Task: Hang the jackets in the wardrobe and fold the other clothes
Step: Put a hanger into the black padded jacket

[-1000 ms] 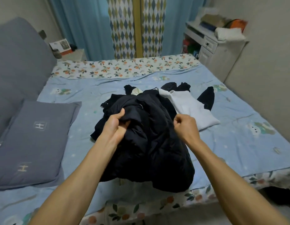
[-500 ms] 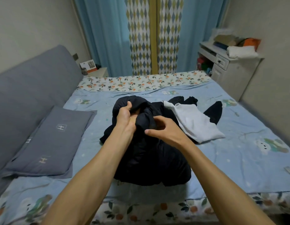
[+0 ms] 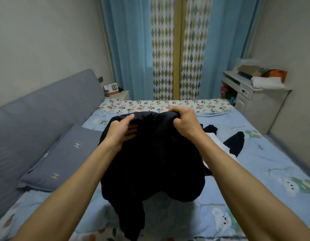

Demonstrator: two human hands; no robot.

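A bulky black jacket (image 3: 150,167) hangs in the air above the bed, held up by its top edge. My left hand (image 3: 122,130) grips the top edge on the left side. My right hand (image 3: 184,121) grips it on the right, fingers curled over the fabric. Behind the jacket on the bed lie a white garment (image 3: 218,145) and black clothes (image 3: 235,142), mostly hidden by the jacket and my right arm.
The bed (image 3: 272,164) has a light blue sheet with a floral border. A grey pillow (image 3: 63,159) and grey headboard (image 3: 37,115) are on the left. A white cabinet (image 3: 251,101) with stacked items stands at the right, blue curtains (image 3: 129,49) behind.
Both hands have lifted the black jacket off the bed and spread apart along its top edge. The view has tilted upward.
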